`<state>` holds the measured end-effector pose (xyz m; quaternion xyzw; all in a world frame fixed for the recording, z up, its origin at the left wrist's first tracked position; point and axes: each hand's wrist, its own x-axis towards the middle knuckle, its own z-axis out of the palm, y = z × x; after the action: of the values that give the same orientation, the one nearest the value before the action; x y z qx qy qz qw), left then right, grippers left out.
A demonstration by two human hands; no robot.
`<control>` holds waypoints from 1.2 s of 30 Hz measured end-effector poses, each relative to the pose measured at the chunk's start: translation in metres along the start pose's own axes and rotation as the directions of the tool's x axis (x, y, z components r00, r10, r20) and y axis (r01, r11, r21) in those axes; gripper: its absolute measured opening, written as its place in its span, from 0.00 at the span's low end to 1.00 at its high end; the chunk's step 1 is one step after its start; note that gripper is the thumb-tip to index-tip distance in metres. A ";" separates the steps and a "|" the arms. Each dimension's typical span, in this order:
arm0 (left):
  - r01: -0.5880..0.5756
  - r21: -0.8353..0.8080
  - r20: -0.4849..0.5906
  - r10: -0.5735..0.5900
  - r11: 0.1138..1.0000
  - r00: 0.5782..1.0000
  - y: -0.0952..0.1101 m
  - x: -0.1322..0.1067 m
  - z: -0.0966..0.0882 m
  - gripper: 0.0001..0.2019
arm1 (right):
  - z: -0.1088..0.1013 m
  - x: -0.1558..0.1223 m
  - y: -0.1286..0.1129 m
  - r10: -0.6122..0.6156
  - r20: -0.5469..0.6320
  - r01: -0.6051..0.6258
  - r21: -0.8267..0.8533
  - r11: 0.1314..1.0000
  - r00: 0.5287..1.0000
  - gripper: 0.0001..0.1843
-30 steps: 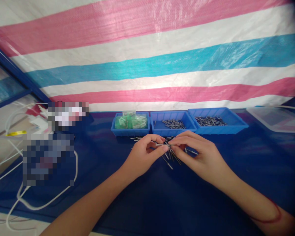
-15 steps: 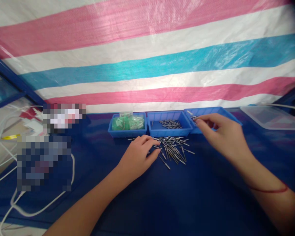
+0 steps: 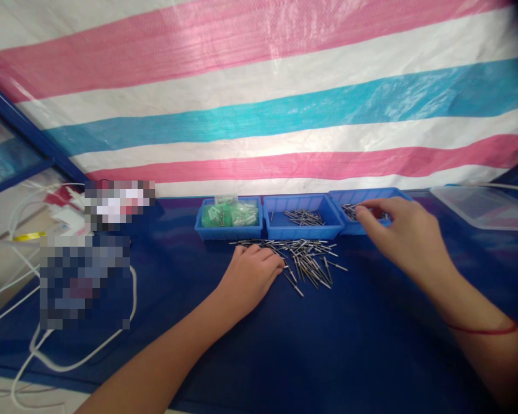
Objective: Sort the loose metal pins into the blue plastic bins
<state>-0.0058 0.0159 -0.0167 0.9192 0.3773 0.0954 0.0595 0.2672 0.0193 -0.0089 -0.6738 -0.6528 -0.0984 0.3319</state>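
My left hand (image 3: 252, 270) rests at the left side of a loose pile of blind rivets (image 3: 308, 261) on the dark blue table. Its fingers are curled in and pressed together; whatever they hold is hidden beneath them. My right hand (image 3: 408, 230) hovers over the right blue bin (image 3: 339, 198), its thumb and forefinger at the bin's left part with a small gap and no rivet showing between them. Rivets lie in that bin, partly covered by the hand. The middle blue bin (image 3: 300, 233) holds more rivets.
The left blue bin (image 3: 231, 234) contains green and clear bags of small parts. A translucent plastic lid (image 3: 479, 210) lies at the far right. White cables (image 3: 133, 293) and blurred-out items cover the table's left side. Striped plastic sheeting (image 3: 259, 126) hangs behind the bins.
The small rivet that showed at my right fingertips no longer shows there, and that hand sits slightly farther right in view. My left fingers have closed in over the pile's edge. The view has shifted slightly.
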 end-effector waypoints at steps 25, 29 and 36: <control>0.093 -0.979 0.021 -0.362 0.182 0.932 0.020 0.003 0.002 0.07 | 0.001 -0.039 -0.085 -0.051 0.412 -0.303 0.743 0.596 0.910 0.12; 0.120 -0.981 0.065 -0.328 0.153 0.943 0.022 0.003 0.001 0.10 | -0.001 -0.041 -0.087 -0.057 0.368 -0.261 0.754 0.603 0.928 0.11; 0.130 -0.912 0.050 -0.210 0.388 0.976 0.018 0.001 -0.001 0.13 | -0.003 -0.043 -0.088 -0.141 0.248 -0.089 0.729 0.678 0.958 0.06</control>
<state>0.0074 0.0038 -0.0121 0.6908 0.3583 0.3123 0.5449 0.1796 -0.0240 -0.0033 -0.4814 -0.6872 0.2646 0.4753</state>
